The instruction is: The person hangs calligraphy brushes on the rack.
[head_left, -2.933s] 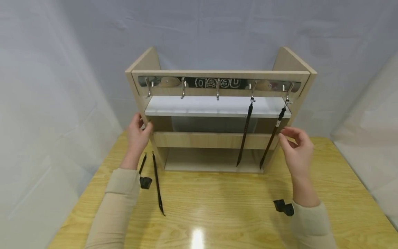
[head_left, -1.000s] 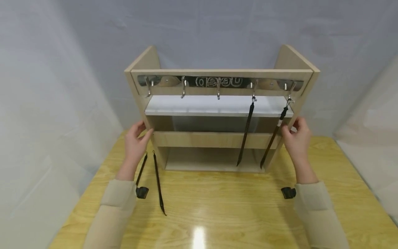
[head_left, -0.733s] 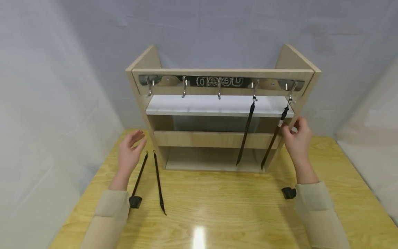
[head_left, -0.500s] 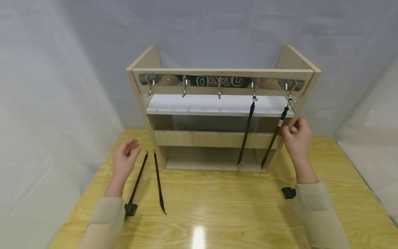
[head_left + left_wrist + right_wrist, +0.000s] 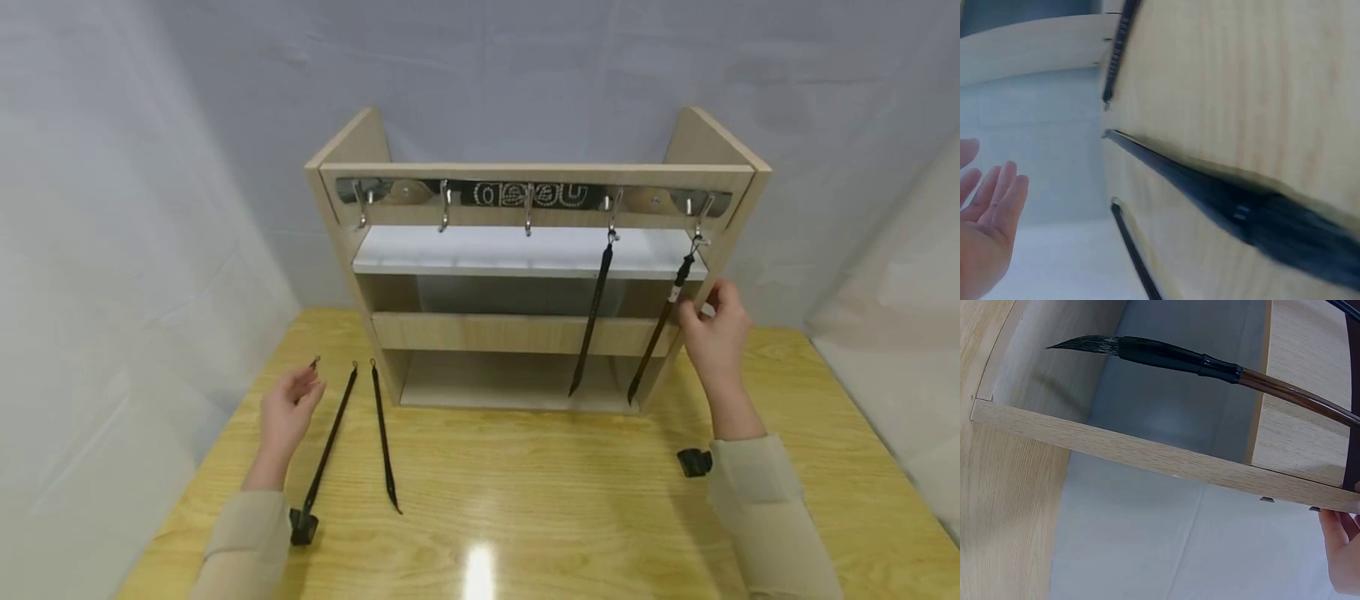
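Over the table's left side hovers my left hand [image 5: 285, 412], fingers relaxed and holding nothing; the left wrist view shows its fingers [image 5: 1007, 200] apart from the brushes. Nearest it, a calligraphy brush [image 5: 330, 437] and another brush [image 5: 383, 442] lie on the table; a third brush [image 5: 316, 361], mostly hidden by the hand, shows its loop. My right hand [image 5: 717, 342] grips the right side panel of a wooden shelf [image 5: 487, 333], thumb in front and fingers behind. Two brushes hang by loops from the hooks: a dark brush [image 5: 592, 321] and a brown-handled brush [image 5: 1297, 395].
A metal hook rail [image 5: 405, 193] runs across the shelf's front; its three left hooks carry nothing. A white board [image 5: 480, 250] lies inside the shelf. White sheeting [image 5: 480, 75] surrounds the wooden table [image 5: 525, 483]. Black wrist-worn pieces [image 5: 303, 527] show beside the sleeves.
My left hand has let go of the shelf's left side and moved down and left over the brushes. Earlier, my right hand came in to grip the right side, where it stays.
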`<state>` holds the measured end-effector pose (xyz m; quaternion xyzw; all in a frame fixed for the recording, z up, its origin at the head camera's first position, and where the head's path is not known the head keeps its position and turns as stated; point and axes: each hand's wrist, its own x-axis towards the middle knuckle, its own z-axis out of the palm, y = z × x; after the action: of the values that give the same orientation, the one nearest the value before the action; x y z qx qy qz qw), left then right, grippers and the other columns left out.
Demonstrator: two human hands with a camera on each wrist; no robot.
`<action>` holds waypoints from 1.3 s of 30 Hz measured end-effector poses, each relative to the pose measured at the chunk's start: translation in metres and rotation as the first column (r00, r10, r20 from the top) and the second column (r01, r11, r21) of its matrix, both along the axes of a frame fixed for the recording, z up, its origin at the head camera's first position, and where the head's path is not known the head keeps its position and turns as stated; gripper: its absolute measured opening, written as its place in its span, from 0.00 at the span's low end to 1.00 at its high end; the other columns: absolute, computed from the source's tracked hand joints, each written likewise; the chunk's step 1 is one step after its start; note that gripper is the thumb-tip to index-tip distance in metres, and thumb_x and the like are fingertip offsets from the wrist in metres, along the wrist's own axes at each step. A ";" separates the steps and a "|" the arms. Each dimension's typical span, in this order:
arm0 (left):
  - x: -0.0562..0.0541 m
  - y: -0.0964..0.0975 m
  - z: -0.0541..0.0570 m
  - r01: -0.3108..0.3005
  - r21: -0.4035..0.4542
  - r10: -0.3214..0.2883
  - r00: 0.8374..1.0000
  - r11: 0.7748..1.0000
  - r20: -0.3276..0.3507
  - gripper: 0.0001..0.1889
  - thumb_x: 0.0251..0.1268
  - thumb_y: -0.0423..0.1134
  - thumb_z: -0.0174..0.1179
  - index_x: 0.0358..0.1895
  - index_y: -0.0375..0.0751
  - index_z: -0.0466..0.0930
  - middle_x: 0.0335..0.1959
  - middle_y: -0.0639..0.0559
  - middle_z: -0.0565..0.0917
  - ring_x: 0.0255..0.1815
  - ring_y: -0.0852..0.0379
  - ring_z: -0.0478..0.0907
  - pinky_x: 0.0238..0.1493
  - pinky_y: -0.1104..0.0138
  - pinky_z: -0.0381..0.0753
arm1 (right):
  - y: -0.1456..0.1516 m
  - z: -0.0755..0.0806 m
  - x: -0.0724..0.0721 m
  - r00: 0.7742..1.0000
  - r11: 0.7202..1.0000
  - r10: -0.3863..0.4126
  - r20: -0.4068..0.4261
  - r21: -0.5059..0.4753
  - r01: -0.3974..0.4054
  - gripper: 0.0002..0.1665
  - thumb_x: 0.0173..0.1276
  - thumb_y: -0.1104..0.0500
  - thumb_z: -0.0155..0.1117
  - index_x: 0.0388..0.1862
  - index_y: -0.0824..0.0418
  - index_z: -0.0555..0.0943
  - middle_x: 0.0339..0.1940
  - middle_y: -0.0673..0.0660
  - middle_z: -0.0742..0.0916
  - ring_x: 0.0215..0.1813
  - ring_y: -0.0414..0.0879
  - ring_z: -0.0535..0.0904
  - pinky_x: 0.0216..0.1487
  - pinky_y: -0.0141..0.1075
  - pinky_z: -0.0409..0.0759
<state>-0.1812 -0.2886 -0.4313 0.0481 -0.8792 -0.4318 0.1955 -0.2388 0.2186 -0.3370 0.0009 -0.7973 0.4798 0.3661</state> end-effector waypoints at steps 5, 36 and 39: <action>0.001 -0.005 -0.008 0.017 -0.030 -0.015 0.998 0.999 0.066 0.19 0.62 0.34 0.53 0.53 0.27 0.67 0.48 0.32 0.74 0.47 0.40 0.73 0.45 0.53 0.75 | 0.001 -0.001 -0.001 1.000 1.000 -0.009 -0.005 0.006 0.009 0.13 0.56 0.70 0.53 0.40 0.75 0.71 0.35 0.63 0.78 0.46 0.52 0.77 0.34 0.18 0.72; 0.016 -0.065 -0.030 -0.087 -0.271 0.176 0.930 0.959 0.323 0.22 0.55 0.34 0.55 0.48 0.17 0.67 0.45 0.24 0.72 0.44 0.32 0.70 0.44 0.47 0.71 | 0.000 -0.001 -0.001 1.000 1.000 -0.007 -0.018 0.026 0.008 0.12 0.55 0.71 0.53 0.40 0.76 0.71 0.35 0.65 0.79 0.44 0.52 0.77 0.33 0.15 0.71; 0.014 -0.068 -0.034 -0.040 -0.291 0.147 0.923 0.956 0.355 0.23 0.55 0.34 0.56 0.47 0.16 0.67 0.44 0.24 0.72 0.43 0.32 0.70 0.42 0.48 0.72 | 0.000 -0.001 -0.001 1.000 1.000 -0.009 -0.023 0.018 0.009 0.13 0.55 0.71 0.53 0.40 0.76 0.71 0.34 0.64 0.79 0.44 0.52 0.77 0.33 0.15 0.70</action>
<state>-0.1669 -0.3569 -0.4654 0.1434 -0.9487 -0.2772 0.0504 -0.2400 0.2186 -0.3383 0.0059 -0.7974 0.4709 0.3773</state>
